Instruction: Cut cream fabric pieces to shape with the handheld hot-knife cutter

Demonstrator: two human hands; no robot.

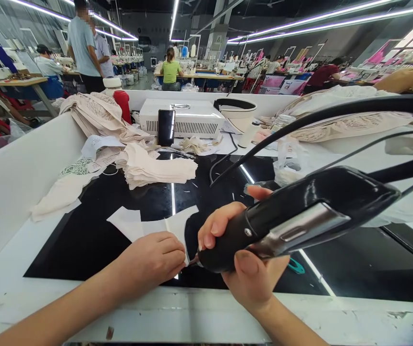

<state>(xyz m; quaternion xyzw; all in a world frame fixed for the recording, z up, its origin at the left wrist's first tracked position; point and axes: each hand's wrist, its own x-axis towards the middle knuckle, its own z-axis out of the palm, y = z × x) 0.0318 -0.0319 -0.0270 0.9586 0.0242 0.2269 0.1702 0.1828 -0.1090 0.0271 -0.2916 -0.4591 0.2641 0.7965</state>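
My left hand [158, 257] is closed, its fingertips pinching the near right edge of a pale cut fabric piece [130, 222]. The piece lies on the glossy black work surface [94, 250], partly hidden under that hand. In my right hand [251, 281] is a thick black handheld power tool [300, 206], with a silver lever along its side and a black cable at its rear. Its narrow tip [194, 260] points left, close beside my left fingertips and the fabric edge. Whether the tip touches the fabric I cannot tell.
Beyond the hands lies a stack of cream fabric pieces [159, 166]. A phone [166, 127] leans on a white vented box [188, 115]. The black cable [285, 120] arches across the right side. A teal clip-like object [296, 266] lies right of my right hand.
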